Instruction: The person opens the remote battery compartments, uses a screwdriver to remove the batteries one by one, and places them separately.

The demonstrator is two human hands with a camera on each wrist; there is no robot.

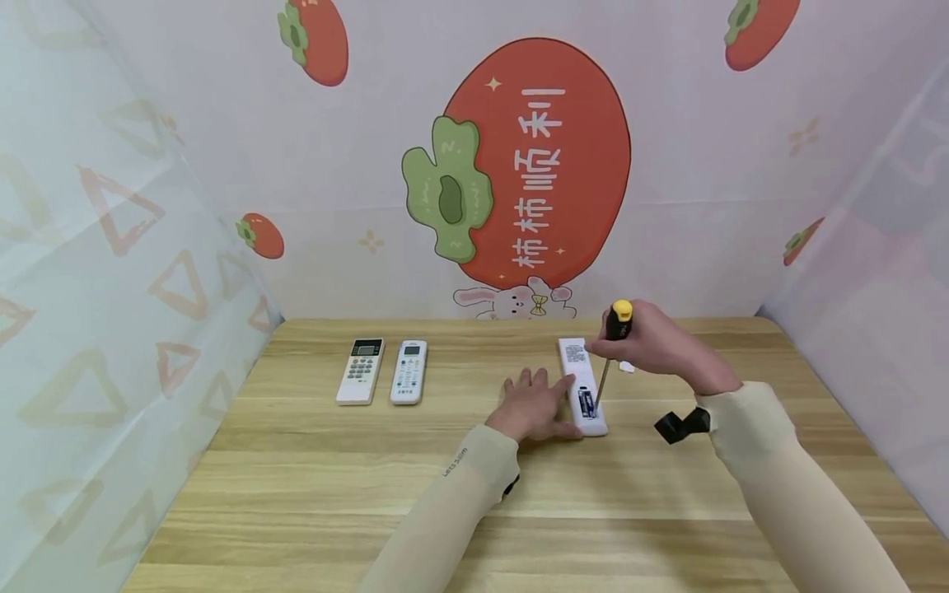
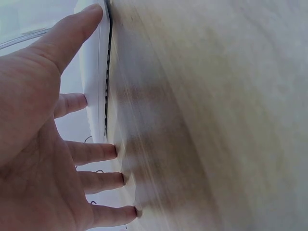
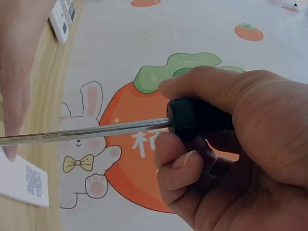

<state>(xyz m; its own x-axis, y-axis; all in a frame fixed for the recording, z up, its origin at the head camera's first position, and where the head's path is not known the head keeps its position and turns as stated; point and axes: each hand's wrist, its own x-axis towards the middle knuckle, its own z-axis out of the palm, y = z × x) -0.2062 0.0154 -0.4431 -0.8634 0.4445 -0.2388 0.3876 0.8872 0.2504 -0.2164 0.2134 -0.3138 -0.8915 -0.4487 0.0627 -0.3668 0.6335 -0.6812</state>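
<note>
A white remote control lies face down on the table, its battery compartment open with dark batteries showing. My left hand rests at its left side, fingers spread and fairly straight. Thumb and index finger touch the remote's edge, while the other fingertips press on the wood in the left wrist view. In my right hand I grip a screwdriver by its black and yellow handle. Its metal shaft points down, the tip right at the compartment's right edge. A small white piece lies beside the remote, partly under my right hand.
Two more white remotes, one with a dark top and one slimmer, lie face up at the back left. The wooden table ends at a printed cloth wall behind. A black strap piece sticks out by my right cuff.
</note>
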